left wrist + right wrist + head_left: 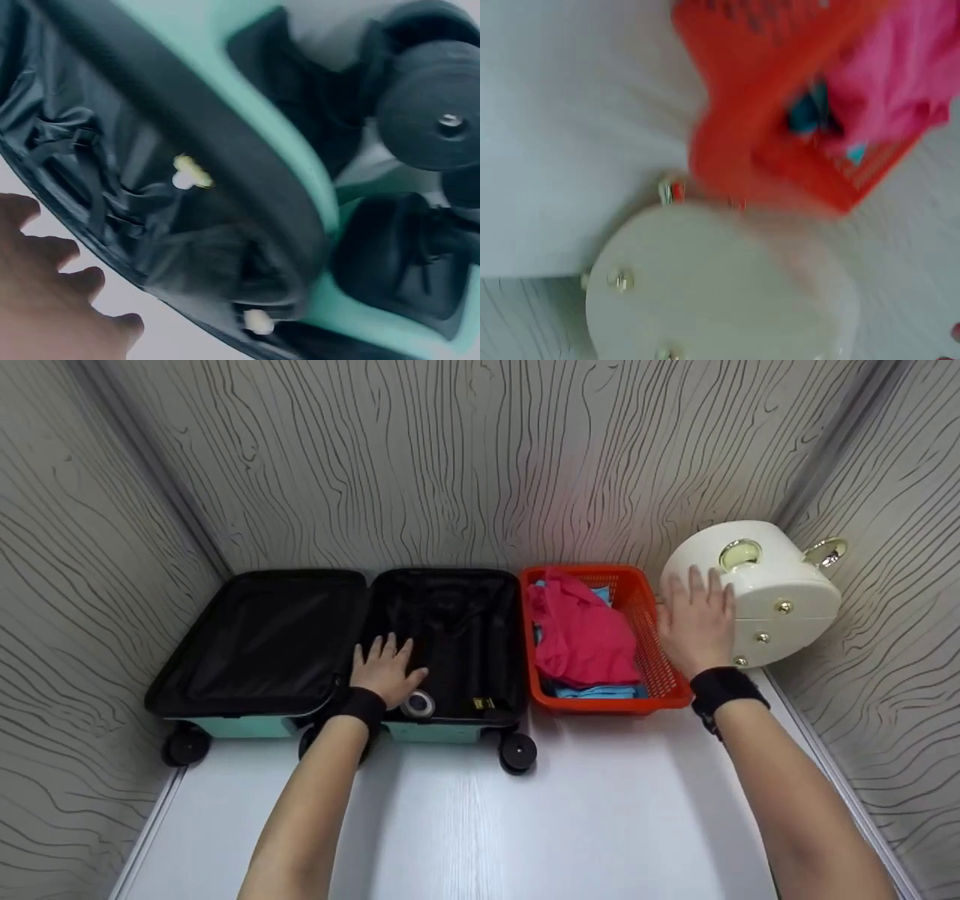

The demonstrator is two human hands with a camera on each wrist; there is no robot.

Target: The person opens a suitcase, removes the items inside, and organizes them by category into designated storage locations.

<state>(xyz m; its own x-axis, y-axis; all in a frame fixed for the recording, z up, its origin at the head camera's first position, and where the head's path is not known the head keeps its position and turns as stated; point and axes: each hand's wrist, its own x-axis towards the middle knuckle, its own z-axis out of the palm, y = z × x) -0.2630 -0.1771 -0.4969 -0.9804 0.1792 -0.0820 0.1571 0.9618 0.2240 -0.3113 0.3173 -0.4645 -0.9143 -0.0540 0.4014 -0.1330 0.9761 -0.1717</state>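
Note:
An opened mint-green suitcase with black lining lies flat, its two halves side by side. Over the inner edge of its right half is my left hand, fingers spread and holding nothing; whether it touches the lining I cannot tell. In the left wrist view the curved fingers show beside the lining. My right hand is held out straight between a red basket and a round white case with gold fittings, holding nothing. Inside the basket, a pink cloth covers most of a light blue cloth.
Black wheels stick out from the suitcase's near side. The white table extends toward me. A wood-patterned back wall stands right behind the things, with side walls at left and right.

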